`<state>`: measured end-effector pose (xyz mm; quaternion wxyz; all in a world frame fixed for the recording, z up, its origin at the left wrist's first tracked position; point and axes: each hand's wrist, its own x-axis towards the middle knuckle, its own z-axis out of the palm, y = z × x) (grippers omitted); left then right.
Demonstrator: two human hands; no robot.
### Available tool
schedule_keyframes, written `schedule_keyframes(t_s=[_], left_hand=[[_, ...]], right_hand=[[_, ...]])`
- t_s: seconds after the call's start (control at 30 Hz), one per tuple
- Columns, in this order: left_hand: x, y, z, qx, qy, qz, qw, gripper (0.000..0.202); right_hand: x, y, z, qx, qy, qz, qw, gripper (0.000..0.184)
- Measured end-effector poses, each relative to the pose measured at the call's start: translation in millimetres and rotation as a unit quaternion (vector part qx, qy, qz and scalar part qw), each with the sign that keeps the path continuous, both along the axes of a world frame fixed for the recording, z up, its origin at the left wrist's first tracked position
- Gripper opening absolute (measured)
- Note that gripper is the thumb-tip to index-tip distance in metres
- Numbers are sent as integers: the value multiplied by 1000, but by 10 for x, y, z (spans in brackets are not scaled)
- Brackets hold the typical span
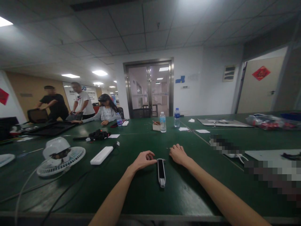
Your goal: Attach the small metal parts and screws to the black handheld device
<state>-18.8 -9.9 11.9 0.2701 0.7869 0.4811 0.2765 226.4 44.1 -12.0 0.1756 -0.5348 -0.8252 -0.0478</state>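
In front of me on the green table lies a long, narrow object [161,173] with a black top face and a pale rim; its exact kind does not show. My left hand [144,159] is just left of its far end, fingers curled, thumb stretched toward it with a gap between. Whether the thumb touches it I cannot tell. Palm down on the table, my right hand [178,153] rests beyond and to the right, its fingers bent and slightly apart. Tiny ring-like bits [167,148] lie by its fingertips.
A white power strip [102,155] and a white fan [61,161] with trailing cables stand left. Water bottles [162,122] and a small box [156,126] are ahead. Bagged items [268,121] lie far right. A person [105,110] sits across the table; two others stand behind.
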Motion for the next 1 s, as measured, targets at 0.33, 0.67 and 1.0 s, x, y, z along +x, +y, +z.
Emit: schedule_keyframes(t_s=[0.33,0.67,1.0], left_hand=[[9,19,22,39,-6,19,999,53],[52,77,24,66,-6,25,997,44],[90,8,45,164,31,10,986,24]], right_hand=[[1,8,-5,-15,-9,13,1000,22],[-85,-87,171,-39,-24,86,995,9],[-324,-314,221,-48,249,191,948,11]])
